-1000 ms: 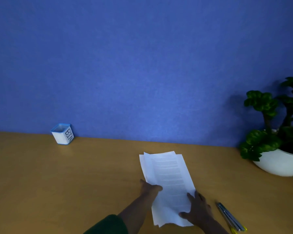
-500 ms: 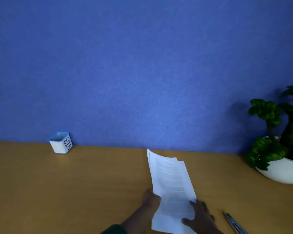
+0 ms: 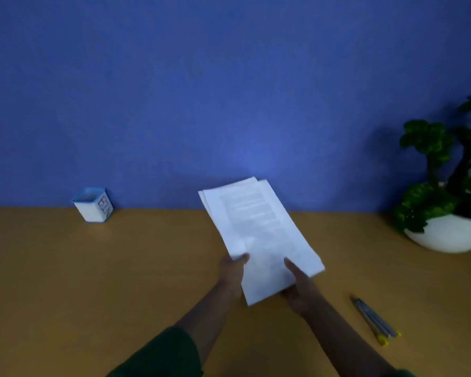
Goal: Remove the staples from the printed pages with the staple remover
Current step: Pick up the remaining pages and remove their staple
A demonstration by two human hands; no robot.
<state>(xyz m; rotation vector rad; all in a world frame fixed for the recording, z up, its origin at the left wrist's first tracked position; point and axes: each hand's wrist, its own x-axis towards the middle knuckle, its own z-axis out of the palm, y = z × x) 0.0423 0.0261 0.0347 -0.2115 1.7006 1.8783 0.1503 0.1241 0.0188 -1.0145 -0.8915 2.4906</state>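
Sleeve: dark green, on the left forearm at the bottom edge of the view.
Staple remover: a slim grey tool with yellow tips at its near end, lying flat on the table to the right of the right forearm, well apart from both hands. Type not confirmed at this sharpness; taken as the staple remover.
Left hand: closed on the near left edge of the printed pages, thumb on top of the sheets.
Right hand: closed on the near right part of the printed pages, thumb on top, fingers hidden beneath.
Printed pages: a white sheaf with blurred lines of text, held by both hands above the table, tilted so the far end rises in front of the wall. Sheet edges fan slightly at the far corner. No staple can be made out.
Table: wooden, tan surface.
Bin: small white container with a blue rim, lettered "BIN", standing at the far left against the wall.
Plant: green foliage in a white bowl-shaped pot, far right.
Wall: plain blue, behind the table.
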